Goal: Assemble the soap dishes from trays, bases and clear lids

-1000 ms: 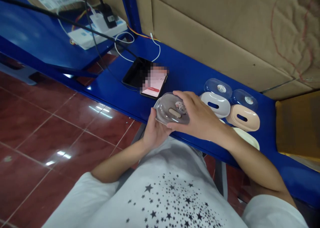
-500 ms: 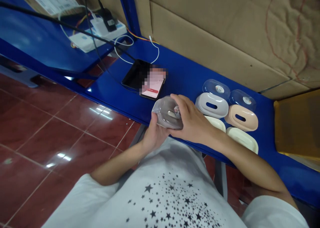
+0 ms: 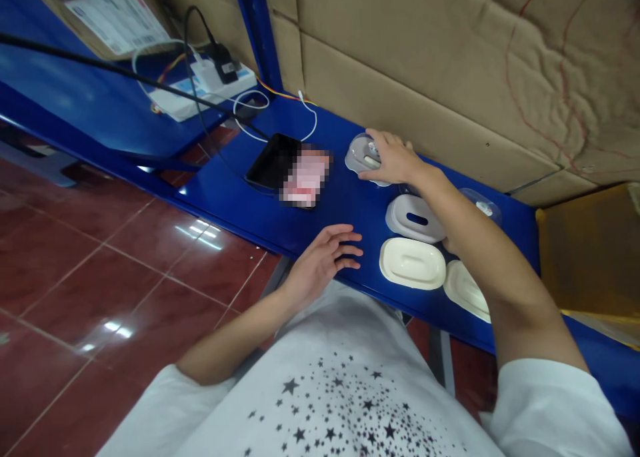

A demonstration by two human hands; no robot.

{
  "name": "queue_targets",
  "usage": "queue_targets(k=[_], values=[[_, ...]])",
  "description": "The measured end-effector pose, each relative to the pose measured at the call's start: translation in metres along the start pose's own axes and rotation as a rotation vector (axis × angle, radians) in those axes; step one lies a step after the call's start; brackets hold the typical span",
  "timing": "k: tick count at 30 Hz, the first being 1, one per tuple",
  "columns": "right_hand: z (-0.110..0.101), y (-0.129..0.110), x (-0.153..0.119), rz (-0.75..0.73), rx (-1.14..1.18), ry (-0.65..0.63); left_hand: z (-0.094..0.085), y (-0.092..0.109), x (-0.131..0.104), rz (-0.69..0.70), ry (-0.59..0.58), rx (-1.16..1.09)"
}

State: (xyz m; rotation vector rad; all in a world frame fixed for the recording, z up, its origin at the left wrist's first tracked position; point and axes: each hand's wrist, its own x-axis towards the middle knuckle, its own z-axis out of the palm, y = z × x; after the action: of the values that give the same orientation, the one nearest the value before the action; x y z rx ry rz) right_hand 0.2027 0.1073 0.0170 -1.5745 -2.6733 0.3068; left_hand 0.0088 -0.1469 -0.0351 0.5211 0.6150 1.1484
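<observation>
My right hand (image 3: 393,158) grips a grey box with a clear lid (image 3: 359,155) at the back of the blue shelf, its fingers around the right end. Near the front edge, my left hand (image 3: 320,260) holds nothing, its fingers spread. A grey-lilac slotted piece (image 3: 411,218) lies right of my left hand, with a cream oval piece (image 3: 413,263) in front of it. Another cream piece (image 3: 465,287) is partly under my right forearm. A clear lid (image 3: 483,207) shows beyond that arm. The peach slotted piece is almost wholly hidden by the arm.
A phone (image 3: 306,177) leans by a black holder (image 3: 273,160) on the shelf (image 3: 345,210). White cables and a power strip (image 3: 175,103) are at the back left. Brown cardboard (image 3: 400,63) lines the back, and a yellowish box (image 3: 590,243) stands at the right.
My right hand has carried the grey box from near my body to the back of the shelf. My left hand has let go of it and opened.
</observation>
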Motion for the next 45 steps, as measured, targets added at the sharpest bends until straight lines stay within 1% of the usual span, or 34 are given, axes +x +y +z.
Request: queue_targets(k=[2, 4, 6, 8, 10, 12, 13, 15, 17, 20, 23, 25, 26, 27, 29, 30, 32, 34, 35, 37, 39, 40, 42, 45], values=[[-0.007, -0.007, -0.013, -0.057, -0.027, 0.059, -0.001, -0.001, -0.001, -0.004, -0.002, 0.010], [-0.017, -0.019, -0.043, -0.132, -0.024, 0.151, -0.001, 0.000, -0.002, -0.011, 0.002, 0.014], [-0.025, -0.034, -0.091, -0.220, 0.008, 0.209, -0.002, 0.001, -0.003, -0.025, 0.004, 0.014], [-0.025, -0.048, -0.148, -0.306, 0.033, 0.170, -0.002, 0.002, -0.005, -0.041, 0.008, 0.010], [-0.015, -0.058, -0.203, -0.325, -0.044, 0.107, -0.003, 0.003, -0.006, -0.057, 0.014, 0.004], [0.001, -0.062, -0.246, -0.285, -0.134, 0.076, -0.002, 0.003, -0.006, -0.065, 0.019, 0.002], [0.010, -0.062, -0.262, -0.259, -0.164, 0.073, -0.002, 0.003, -0.007, -0.071, 0.021, 0.005], [0.026, -0.061, -0.281, -0.220, -0.174, 0.106, 0.001, 0.001, -0.008, -0.091, 0.026, 0.007], [0.038, -0.065, -0.286, -0.197, -0.122, 0.188, 0.006, -0.002, -0.009, -0.137, 0.028, -0.004], [0.046, -0.085, -0.280, -0.211, 0.005, 0.304, 0.016, -0.008, -0.010, -0.213, -0.003, -0.063], [0.042, -0.105, -0.269, -0.306, 0.095, 0.283, 0.024, -0.015, -0.009, -0.326, -0.071, -0.166], [0.036, -0.105, -0.260, -0.363, 0.159, 0.284, 0.027, -0.018, -0.006, -0.375, -0.081, -0.231], [0.032, -0.098, -0.256, -0.355, 0.193, 0.315, 0.026, -0.019, -0.004, -0.376, -0.071, -0.256], [0.030, -0.089, -0.252, -0.317, 0.213, 0.360, 0.025, -0.019, -0.003, -0.362, -0.054, -0.276], [0.028, -0.062, -0.243, -0.180, 0.166, 0.431, 0.022, -0.018, 0.001, -0.336, -0.027, -0.302], [0.029, -0.048, -0.238, -0.113, 0.102, 0.433, 0.021, -0.017, 0.002, -0.332, -0.021, -0.309], [0.035, -0.024, -0.231, -0.039, -0.045, 0.383, 0.019, -0.016, 0.004, -0.335, -0.018, -0.317], [0.040, -0.014, -0.228, -0.026, -0.132, 0.350, 0.018, -0.016, 0.005, -0.339, -0.025, -0.325], [0.042, -0.015, -0.229, -0.033, -0.143, 0.367, 0.019, -0.017, 0.005, -0.339, -0.033, -0.329], [0.041, -0.029, -0.234, -0.072, -0.117, 0.444, 0.019, -0.019, 0.006, -0.341, -0.051, -0.347], [0.037, -0.051, -0.243, -0.143, -0.058, 0.512, 0.020, -0.021, 0.007, -0.336, -0.065, -0.370], [0.035, -0.062, -0.248, -0.186, -0.032, 0.521, 0.020, -0.022, 0.008, -0.334, -0.071, -0.380], [0.032, -0.082, -0.255, -0.263, -0.004, 0.495, 0.019, -0.024, 0.008, -0.330, -0.083, -0.388], [0.038, -0.100, -0.260, -0.342, -0.034, 0.429, 0.018, -0.025, 0.007, -0.326, -0.084, -0.375]])
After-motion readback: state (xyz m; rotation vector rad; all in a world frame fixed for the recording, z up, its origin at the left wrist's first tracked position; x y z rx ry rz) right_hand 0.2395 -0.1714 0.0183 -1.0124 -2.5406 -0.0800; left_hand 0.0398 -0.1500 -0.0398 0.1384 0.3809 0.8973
